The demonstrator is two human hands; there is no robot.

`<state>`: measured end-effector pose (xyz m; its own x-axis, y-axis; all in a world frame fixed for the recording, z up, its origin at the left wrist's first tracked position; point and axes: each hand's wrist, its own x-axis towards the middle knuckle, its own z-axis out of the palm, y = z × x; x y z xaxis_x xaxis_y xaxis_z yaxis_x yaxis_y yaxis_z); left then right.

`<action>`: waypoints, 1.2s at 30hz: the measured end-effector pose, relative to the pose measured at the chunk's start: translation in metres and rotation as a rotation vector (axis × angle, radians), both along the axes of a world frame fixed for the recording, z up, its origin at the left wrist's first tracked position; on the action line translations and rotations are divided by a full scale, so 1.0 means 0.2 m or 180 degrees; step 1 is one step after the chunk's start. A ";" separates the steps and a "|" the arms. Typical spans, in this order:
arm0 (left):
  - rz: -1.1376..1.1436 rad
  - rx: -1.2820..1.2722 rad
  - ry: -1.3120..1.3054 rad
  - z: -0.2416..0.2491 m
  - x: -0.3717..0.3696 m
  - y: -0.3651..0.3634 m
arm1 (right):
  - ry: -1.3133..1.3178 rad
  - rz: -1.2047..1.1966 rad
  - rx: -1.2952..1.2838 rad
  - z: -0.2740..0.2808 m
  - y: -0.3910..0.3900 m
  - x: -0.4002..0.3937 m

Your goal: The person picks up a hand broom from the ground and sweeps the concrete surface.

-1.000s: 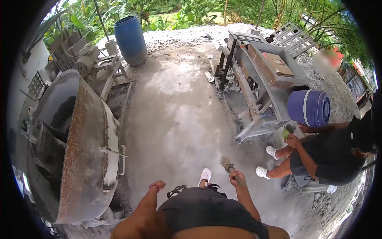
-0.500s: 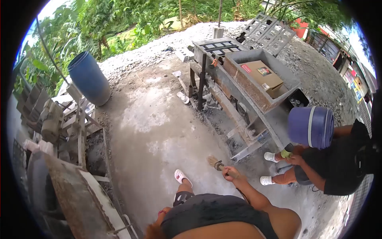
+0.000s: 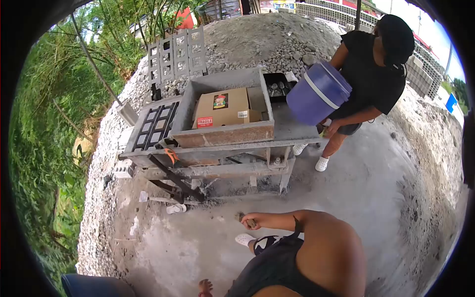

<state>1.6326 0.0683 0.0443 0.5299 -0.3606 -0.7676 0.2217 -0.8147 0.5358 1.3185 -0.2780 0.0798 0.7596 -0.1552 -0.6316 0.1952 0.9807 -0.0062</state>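
Observation:
My right hand is wrapped round the handle of a short hand broom, held low over the concrete floor in front of the worktable. Only small parts of the broom show past my fingers. My left hand hangs at the bottom of the view with fingers spread and nothing in it; a red bracelet circles its wrist. Beyond my right hand stands the metal worktable, bearing a grey concrete-crusted trough. Inside the trough lies a cardboard box with a "FRAGILE" label.
A person in black stands right of the table, carrying a purple drum-shaped container. A black block mould lies on the table's left end. Concrete blocks stand behind. A blue barrel shows at bottom left.
My view has swung to the right, bringing the table to the middle and the barrel to the bottom edge. My left hand's spread fingers now show. The broom stays in my right hand.

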 end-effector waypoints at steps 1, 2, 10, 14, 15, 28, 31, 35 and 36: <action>0.0092 -0.0164 -0.0149 0.09 0.11 -0.08 | 0.0179 0.0050 0.0150 0.02 -0.02 0.12; 0.0105 -0.0267 -0.0294 0.12 0.22 -0.13 | 0.0374 0.0132 0.0281 0.04 -0.05 0.23; -0.0128 0.0083 0.0839 -0.08 0.61 -0.15 | -0.0175 0.0730 -0.0774 0.45 -0.23 1.19; -0.0272 0.0582 0.0882 -0.18 0.85 -0.23 | -0.0405 0.1134 -0.0964 0.17 -0.32 1.71; -0.0306 0.0607 0.0892 -0.19 0.91 -0.22 | -0.0509 0.1187 -0.1032 0.20 -0.35 1.80; 0.0946 0.0061 0.0665 -0.08 2.33 0.05 | 0.0912 0.1439 -0.0673 0.14 -0.30 3.06; 0.0897 -0.0171 0.0318 0.06 2.82 0.01 | 0.1027 0.1533 -0.0173 0.13 -0.32 3.29; 0.0839 -0.0028 0.0210 0.08 3.30 0.05 | 0.0985 0.1443 -0.0505 0.01 -0.29 3.50; 0.0802 0.0001 0.0213 0.08 3.38 0.06 | 0.0801 0.0917 -0.0093 0.06 -0.25 3.58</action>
<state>2.3093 0.0811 0.0595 0.5511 -0.2233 -0.8040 0.4527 -0.7294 0.5129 2.0349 -0.3271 0.0910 0.5964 0.0214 -0.8024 -0.0997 0.9939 -0.0476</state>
